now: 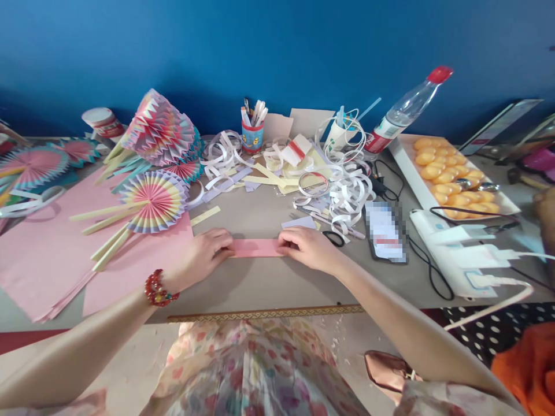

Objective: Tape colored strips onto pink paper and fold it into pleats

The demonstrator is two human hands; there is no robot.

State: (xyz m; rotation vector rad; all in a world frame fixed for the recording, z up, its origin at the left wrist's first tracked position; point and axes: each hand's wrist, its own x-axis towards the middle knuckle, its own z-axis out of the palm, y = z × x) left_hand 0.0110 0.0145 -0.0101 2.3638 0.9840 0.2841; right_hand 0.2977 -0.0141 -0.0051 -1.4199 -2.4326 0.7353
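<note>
A narrow folded strip of pink paper (255,248) lies flat on the grey table in front of me. My left hand (212,248) pinches its left end, fingers curled together. At the other end, my right hand (306,245) grips the strip between thumb and fingers. To the left, large pink paper sheets (39,254) are spread out. A pleated paper fan (151,201) with pale yellow sticks rests on them, and a stack of pleated fans (160,127) stands behind it. Black-handled scissors (333,238) lie just right of my right hand.
Curled white strips (351,196) and paper scraps heap up behind my hands. A pen cup (252,136), a tilted plastic bottle (399,118) and a white cup (338,138) stand at the back. On the right are a phone (385,231), a power strip (451,254) and a tray (407,167) of yellow items.
</note>
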